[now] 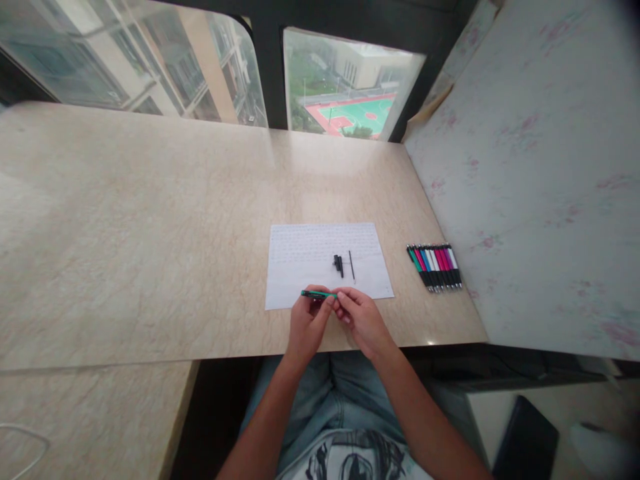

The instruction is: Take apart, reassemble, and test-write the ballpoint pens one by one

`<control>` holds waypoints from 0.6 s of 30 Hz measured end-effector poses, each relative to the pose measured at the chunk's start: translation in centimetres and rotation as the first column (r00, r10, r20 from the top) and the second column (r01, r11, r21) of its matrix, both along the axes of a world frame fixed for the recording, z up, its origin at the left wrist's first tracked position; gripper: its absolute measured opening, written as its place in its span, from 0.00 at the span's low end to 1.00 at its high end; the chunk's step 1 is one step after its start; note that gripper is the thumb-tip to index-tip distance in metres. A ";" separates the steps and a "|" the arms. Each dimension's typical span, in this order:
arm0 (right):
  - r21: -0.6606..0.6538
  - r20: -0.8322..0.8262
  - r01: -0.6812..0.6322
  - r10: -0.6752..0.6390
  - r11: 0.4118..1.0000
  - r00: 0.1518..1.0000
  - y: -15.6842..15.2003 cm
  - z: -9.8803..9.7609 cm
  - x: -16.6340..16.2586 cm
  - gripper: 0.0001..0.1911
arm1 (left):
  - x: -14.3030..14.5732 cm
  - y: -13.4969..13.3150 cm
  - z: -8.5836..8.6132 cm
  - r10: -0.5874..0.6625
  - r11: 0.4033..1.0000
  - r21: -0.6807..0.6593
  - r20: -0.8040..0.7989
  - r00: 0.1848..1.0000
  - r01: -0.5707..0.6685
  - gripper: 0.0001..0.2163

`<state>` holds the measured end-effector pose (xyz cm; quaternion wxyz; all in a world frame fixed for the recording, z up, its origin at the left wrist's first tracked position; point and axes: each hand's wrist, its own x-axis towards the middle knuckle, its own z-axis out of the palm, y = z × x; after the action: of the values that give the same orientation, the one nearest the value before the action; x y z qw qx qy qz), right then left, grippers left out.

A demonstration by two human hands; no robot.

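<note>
Over the near edge of a sheet of paper (295, 280), both hands meet on a black and green pen (316, 294). My left hand (307, 327) is closed around its black part. The fingers of my right hand (363, 320) pinch the green end, which they partly cover. Beyond the hands, small black pen parts (339, 265) lie on the paper. Beside them rests a thin dark stick, like a pen refill (352, 267). Lines of handwriting fill the upper part of the sheet.
To the right, near the patterned wall (530, 173), a row of several coloured pens (434, 267) lies side by side on the stone-look countertop (150, 240). Windows (350, 87) stand along the back. A white cable (30, 433) lies at the lower left.
</note>
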<state>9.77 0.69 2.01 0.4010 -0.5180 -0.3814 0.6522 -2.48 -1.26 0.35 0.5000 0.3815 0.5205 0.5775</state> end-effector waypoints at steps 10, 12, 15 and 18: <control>0.399 0.540 0.014 -0.247 0.917 0.805 4.5 -0.4 4.2 0.12 | -0.9 0.2 -0.3 0.040 0.998 -0.058 0.123 0.992 -0.033 0.11; 0.461 0.661 -0.081 -0.281 0.884 0.696 5.7 -0.4 4.4 0.12 | -0.8 0.2 -0.3 0.037 0.998 -0.061 0.146 0.989 -0.028 0.11; 0.491 0.758 -0.188 -0.311 0.851 0.573 7.0 -0.7 4.2 0.13 | -0.8 0.2 -0.1 0.034 0.998 -0.059 0.171 0.985 -0.024 0.11; 0.482 0.805 -0.245 -0.315 0.841 0.503 7.4 -1.1 3.8 0.14 | -0.7 0.2 0.0 0.038 0.998 -0.058 0.164 0.986 -0.028 0.11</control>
<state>13.60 8.09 0.86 0.2985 -0.6449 -0.6848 0.1612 -3.22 -1.11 0.38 0.5421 0.3097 0.4995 0.6005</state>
